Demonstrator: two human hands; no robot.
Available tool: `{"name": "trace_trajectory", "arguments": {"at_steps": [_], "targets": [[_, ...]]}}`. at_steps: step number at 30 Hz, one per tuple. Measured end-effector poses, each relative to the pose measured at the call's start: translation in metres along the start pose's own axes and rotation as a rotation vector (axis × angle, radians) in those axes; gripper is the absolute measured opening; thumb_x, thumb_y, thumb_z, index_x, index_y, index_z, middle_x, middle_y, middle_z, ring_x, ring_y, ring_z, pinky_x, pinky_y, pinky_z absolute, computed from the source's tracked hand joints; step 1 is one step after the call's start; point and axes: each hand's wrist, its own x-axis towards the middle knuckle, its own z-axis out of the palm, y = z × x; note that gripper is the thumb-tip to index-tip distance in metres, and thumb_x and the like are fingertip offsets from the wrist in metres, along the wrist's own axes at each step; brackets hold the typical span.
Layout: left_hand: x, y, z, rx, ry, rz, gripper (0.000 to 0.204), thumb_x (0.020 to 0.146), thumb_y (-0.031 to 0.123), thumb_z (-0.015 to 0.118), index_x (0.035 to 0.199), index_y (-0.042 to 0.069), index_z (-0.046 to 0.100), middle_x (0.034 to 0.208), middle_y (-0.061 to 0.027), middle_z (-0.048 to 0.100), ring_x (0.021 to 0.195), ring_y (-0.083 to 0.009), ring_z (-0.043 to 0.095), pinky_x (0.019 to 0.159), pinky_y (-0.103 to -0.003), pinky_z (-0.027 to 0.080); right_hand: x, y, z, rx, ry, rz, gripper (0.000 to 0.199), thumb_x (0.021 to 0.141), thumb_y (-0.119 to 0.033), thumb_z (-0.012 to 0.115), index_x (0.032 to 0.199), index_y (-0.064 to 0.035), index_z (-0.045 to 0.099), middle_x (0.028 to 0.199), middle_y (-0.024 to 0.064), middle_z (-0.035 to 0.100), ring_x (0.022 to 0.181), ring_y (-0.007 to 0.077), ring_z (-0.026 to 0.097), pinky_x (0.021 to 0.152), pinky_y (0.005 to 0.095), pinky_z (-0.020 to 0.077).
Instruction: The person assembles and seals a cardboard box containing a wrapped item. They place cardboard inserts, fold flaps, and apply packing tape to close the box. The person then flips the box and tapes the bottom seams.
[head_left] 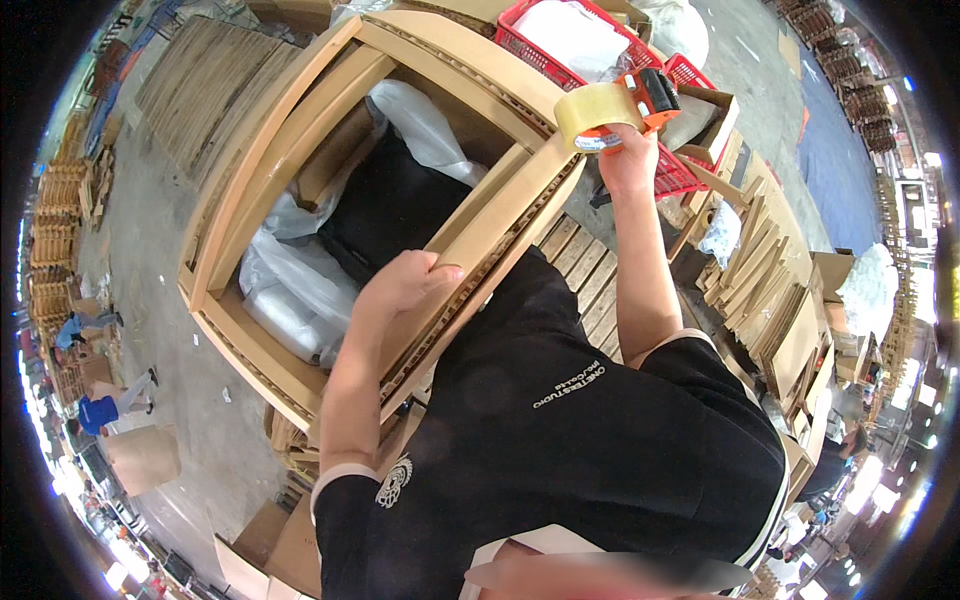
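A large open cardboard box (345, 52) stands in front of me, with thick folded cardboard strips along its rim. Inside lie a black item (400, 205) and clear plastic wrapping (290, 300) around it; what the wrapping covers is hard to make out. My left hand (402, 284) has its fingers curled over the cardboard strip on the near side of the box. Beyond the box's right corner, my right hand (630, 162) grips an orange and black tape dispenser (655, 98) loaded with a wide roll of yellowish clear tape (598, 112).
Red plastic baskets (540, 50) with white material stand behind the box. Cardboard strips (750, 255) are heaped at the right near a wooden pallet (580, 262). Stacked cardboard sheets (215, 85) lie at the far left. Other people (100, 410) are at the left and right edges.
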Motion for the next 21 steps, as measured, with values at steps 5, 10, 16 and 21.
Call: {"name": "trace_trajectory", "arguments": {"at_steps": [5, 10, 16, 21], "targets": [[0.005, -0.006, 0.004, -0.133, 0.142, -0.022, 0.049, 0.107, 0.043, 0.064, 0.124, -0.003, 0.070, 0.101, -0.0073, 0.076, 0.090, -0.0164, 0.066, 0.084, -0.036, 0.052, -0.004, -0.003, -0.012, 0.015, 0.037, -0.016, 0.051, 0.087, 0.015, 0.064, 0.136, 0.0014, 0.059, 0.125, 0.0161, 0.074, 0.114, 0.0307, 0.075, 0.100, 0.0444, 0.0600], [-0.009, -0.012, 0.048, 0.213, 0.355, 0.002, 0.051, 0.114, 0.046, 0.043, 0.119, 0.000, 0.064, 0.104, -0.0324, 0.071, 0.104, -0.0546, 0.066, 0.086, -0.060, 0.052, -0.012, -0.005, -0.007, -0.062, 0.080, 0.063, 0.048, 0.087, 0.015, 0.064, 0.132, 0.0010, 0.059, 0.124, 0.0156, 0.073, 0.113, 0.0292, 0.075, 0.099, 0.0430, 0.0608], [-0.006, -0.014, 0.057, 0.221, 0.445, 0.052, 0.051, 0.115, 0.045, 0.042, 0.104, 0.001, 0.065, 0.093, -0.0311, 0.071, 0.093, -0.0529, 0.068, 0.082, -0.060, 0.052, 0.032, 0.029, 0.020, -0.101, -0.190, 0.058, 0.044, 0.089, 0.006, 0.069, 0.132, 0.0011, 0.060, 0.124, 0.0144, 0.073, 0.110, 0.0256, 0.075, 0.094, 0.0382, 0.0600], [-0.009, -0.021, 0.058, 0.242, 0.433, 0.171, 0.047, 0.113, 0.044, 0.047, 0.104, 0.002, 0.066, 0.088, -0.0280, 0.071, 0.088, -0.0506, 0.069, 0.078, -0.059, 0.053, -0.001, 0.102, -0.021, -0.807, -0.318, 0.261, 0.039, 0.091, -0.008, 0.076, 0.129, 0.0002, 0.066, 0.120, 0.0096, 0.075, 0.107, 0.0205, 0.072, 0.095, 0.0384, 0.0567]]}}
